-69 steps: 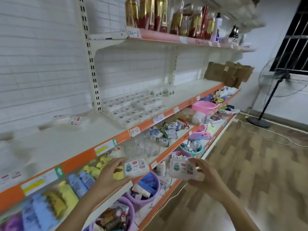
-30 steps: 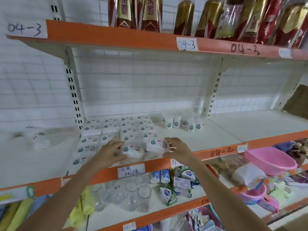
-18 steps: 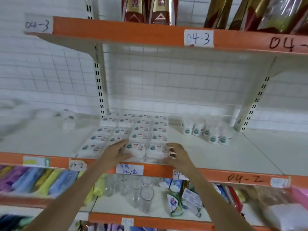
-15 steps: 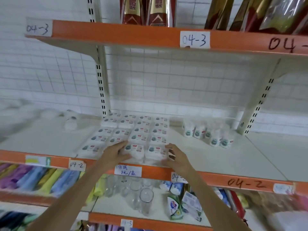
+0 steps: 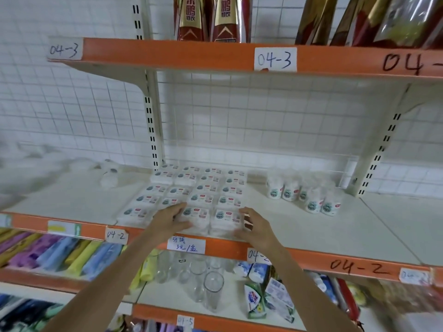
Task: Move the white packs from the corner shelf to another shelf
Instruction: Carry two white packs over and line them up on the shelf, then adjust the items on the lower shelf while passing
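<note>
The white packs [image 5: 191, 188] lie flat in a grid of four columns on the shelf [image 5: 311, 226] marked 04-2, from its orange front edge back to the tiled wall. The left hand [image 5: 170, 220] rests with loosely spread fingers against the left side of a front pack [image 5: 199, 216] in the third column. The right hand [image 5: 256, 227] has its fingers spread along the right side of the neighbouring front pack [image 5: 226, 219], so the two packs sit side by side between the hands; neither hand closes round one. To the right on the same shelf stands a cluster of small white bottles [image 5: 304, 195]. On the shelf below, clear glasses [image 5: 206, 281] stand upright, with coloured rolls [image 5: 60, 255] lying to their left and soap packs [image 5: 266, 295] to their right. The top shelf holds red and gold bags [image 5: 213, 17].
</note>
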`<state>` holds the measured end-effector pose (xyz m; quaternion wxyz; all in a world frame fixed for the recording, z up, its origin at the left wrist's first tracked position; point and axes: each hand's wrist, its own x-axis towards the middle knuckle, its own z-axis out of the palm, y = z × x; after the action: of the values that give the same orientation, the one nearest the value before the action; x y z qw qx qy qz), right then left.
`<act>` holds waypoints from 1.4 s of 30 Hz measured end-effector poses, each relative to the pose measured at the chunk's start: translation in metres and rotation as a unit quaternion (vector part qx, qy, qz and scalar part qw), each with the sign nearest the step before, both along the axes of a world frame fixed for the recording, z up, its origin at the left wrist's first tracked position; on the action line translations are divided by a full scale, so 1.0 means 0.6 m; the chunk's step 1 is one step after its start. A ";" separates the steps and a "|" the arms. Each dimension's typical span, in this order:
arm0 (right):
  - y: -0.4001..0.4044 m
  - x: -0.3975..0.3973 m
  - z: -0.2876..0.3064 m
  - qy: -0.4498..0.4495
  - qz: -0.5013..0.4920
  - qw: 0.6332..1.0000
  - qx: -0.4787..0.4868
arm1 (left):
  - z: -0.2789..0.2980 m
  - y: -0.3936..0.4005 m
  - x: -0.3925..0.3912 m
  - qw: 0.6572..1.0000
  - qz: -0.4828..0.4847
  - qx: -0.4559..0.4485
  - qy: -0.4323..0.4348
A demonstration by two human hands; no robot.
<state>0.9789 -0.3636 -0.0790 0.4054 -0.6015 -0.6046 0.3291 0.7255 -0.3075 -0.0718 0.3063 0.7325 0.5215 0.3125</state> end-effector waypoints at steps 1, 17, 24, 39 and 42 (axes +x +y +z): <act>0.000 -0.001 0.000 -0.005 0.000 1.000 -0.001 | 0.000 -0.001 0.000 1.000 -0.001 0.006 0.005; -0.026 -0.020 0.037 -0.201 -0.007 0.979 -0.016 | 0.028 -0.013 -0.002 0.992 -0.047 0.032 0.115; -0.139 -0.015 0.051 -0.324 -0.010 0.943 0.078 | 0.019 -0.093 -0.045 0.944 -0.016 0.262 0.201; -0.328 -0.090 -0.050 -0.370 0.110 0.916 0.107 | -0.115 -0.420 -0.238 0.929 0.084 0.168 0.318; -0.337 -0.156 -0.055 -0.353 0.174 0.913 0.110 | -0.115 -0.510 -0.277 0.935 0.134 0.086 0.319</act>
<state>0.8851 -0.5657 -0.1122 0.1656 -0.5156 -0.8356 0.0921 0.5595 -0.6133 -0.1407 0.0154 0.7407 0.6559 0.1444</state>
